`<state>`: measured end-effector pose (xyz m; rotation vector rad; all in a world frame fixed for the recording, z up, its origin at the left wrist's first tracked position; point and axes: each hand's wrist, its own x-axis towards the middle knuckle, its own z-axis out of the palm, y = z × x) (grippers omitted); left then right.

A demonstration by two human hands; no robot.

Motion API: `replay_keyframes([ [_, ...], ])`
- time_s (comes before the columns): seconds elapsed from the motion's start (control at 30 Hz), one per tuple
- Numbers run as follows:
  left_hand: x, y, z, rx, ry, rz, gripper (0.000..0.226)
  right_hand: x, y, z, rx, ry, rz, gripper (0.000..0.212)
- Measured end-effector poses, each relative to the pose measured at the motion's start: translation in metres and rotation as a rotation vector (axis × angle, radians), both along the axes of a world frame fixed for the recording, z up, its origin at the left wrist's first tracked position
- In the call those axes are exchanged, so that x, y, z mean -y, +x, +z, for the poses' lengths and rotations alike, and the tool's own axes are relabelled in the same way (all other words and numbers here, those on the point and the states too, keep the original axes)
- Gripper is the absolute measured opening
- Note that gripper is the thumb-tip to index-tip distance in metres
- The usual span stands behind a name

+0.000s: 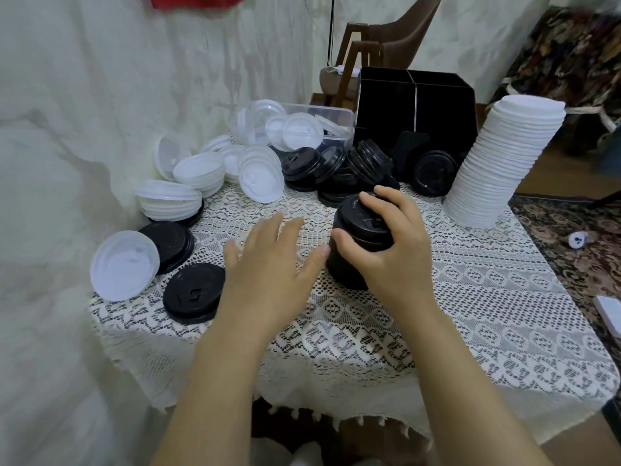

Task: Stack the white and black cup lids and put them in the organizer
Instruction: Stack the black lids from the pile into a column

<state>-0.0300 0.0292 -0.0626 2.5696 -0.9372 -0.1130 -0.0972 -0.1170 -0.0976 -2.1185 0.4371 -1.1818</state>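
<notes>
A short stack of black lids stands mid-table, and my right hand grips it from above, thumb on its left side. My left hand hovers flat with straight fingers just left of that stack, holding nothing. A tall leaning stack of white lids stands at the right. The black organizer sits at the back. Loose black lids pile in front of it. Loose white lids lie at the back left. Single black lids and a white lid lie near the left edge.
A clear plastic box with white lids stands behind the pile. A lace cloth covers the small table. A white curtain hangs at the left, a brown chair stands behind, and patterned carpet lies to the right.
</notes>
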Motion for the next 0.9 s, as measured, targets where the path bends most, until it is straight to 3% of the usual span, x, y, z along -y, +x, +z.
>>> replay_keyframes([
  [0.23, -0.029, 0.007, -0.010, -0.051, 0.228, 0.288, 0.060, -0.001, -0.001, 0.001, -0.026, 0.011, 0.003, 0.061],
  [0.43, -0.040, 0.011, -0.008, -0.151, 0.278, 0.320, 0.060, -0.002, -0.001, 0.001, -0.026, 0.014, 0.000, 0.060],
  [0.73, -0.045, 0.020, -0.006, -0.135, 0.160, 0.313, 0.060, -0.002, -0.001, 0.002, -0.025, 0.007, -0.008, 0.058],
  [0.9, -0.037, 0.018, -0.007, -0.042, -0.040, 0.237, 0.065, -0.002, -0.001, 0.001, -0.022, 0.006, -0.008, 0.058],
])
